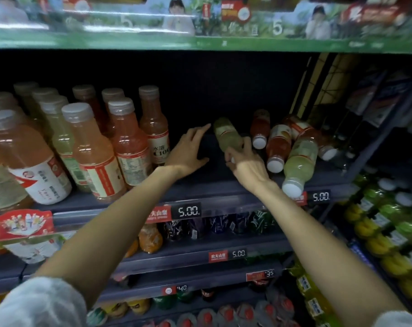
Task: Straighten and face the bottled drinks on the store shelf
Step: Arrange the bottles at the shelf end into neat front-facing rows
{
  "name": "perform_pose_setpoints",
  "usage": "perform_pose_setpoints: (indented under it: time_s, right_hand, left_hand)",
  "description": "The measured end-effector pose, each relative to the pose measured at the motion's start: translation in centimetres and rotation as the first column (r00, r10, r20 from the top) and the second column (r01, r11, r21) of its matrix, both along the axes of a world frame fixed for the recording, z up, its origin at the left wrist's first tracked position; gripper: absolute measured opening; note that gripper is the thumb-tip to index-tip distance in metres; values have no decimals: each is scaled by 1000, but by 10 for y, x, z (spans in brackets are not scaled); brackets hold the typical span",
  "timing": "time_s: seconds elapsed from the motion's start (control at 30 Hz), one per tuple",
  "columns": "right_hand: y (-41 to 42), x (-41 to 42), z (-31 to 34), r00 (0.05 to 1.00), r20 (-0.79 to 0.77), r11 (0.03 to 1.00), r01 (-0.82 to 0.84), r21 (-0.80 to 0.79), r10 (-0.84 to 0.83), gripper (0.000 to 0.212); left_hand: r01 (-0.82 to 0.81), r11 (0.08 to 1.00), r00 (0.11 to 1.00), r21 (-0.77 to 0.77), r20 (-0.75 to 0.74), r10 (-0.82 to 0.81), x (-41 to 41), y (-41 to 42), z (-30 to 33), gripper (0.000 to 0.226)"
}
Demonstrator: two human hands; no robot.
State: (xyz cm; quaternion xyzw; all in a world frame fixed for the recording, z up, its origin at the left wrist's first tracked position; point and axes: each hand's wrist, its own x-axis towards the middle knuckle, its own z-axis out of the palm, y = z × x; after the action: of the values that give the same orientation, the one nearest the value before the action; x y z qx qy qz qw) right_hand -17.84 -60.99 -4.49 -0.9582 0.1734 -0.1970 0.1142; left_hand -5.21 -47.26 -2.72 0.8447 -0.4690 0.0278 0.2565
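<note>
A pale green bottled drink (226,134) lies tilted in the bare middle of the dark shelf (200,187), cap toward me. My right hand (246,164) grips it at the neck and cap end. My left hand (190,149) reaches in just left of it, fingers straight, holding nothing. To the right, several bottles lie toppled: two red ones (260,128) (277,147), a larger green one (299,161) whose white cap overhangs the shelf edge, and more behind. On the left, orange and green bottles (127,142) stand upright in rows.
A green promotional banner (200,24) fronts the shelf above. Price tags reading 5.00 (188,211) line the shelf edge. Lower shelves hold dark, orange and red-capped bottles. Yellow and green bottles (384,223) fill an adjoining rack at right.
</note>
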Motion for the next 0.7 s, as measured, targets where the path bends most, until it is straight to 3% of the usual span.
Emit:
perform_pose_setpoints:
  time_s: [0.07, 0.13, 0.23, 0.33, 0.43, 0.6, 0.7]
  right_hand:
    - [6, -21, 11, 997, 80, 997, -14, -70, 20, 23]
    - [9, -35, 29, 983, 183, 1000, 19, -13, -16, 30]
    - [11, -44, 61, 908, 419, 966, -88, 243, -23, 37]
    - [10, -36, 82, 816, 573, 827, -270, 493, -75, 49]
    - [6, -22, 81, 838, 538, 683, -338, 648, -96, 44]
    - [21, -32, 34, 948, 309, 584, -292, 757, 73, 55]
    - [53, -23, 12, 940, 322, 619, -322, 717, 116, 66]
  left_hand:
    - [111, 994, 992, 15, 55, -112, 7, -7, 2, 96]
    - [221, 975, 969, 33, 108, -223, 9, -16, 6, 96]
    - [326, 943, 945, -61, 60, -323, 6, -20, 17, 84]
    - [306, 941, 940, -147, -109, -323, -5, -10, 22, 77]
    - [185, 964, 936, -192, -264, -232, -18, 5, 13, 81]
    - [-46, 931, 911, -363, -397, -110, -34, 32, -7, 75]
    - [-211, 863, 925, -460, -380, 23, -39, 50, -13, 75]
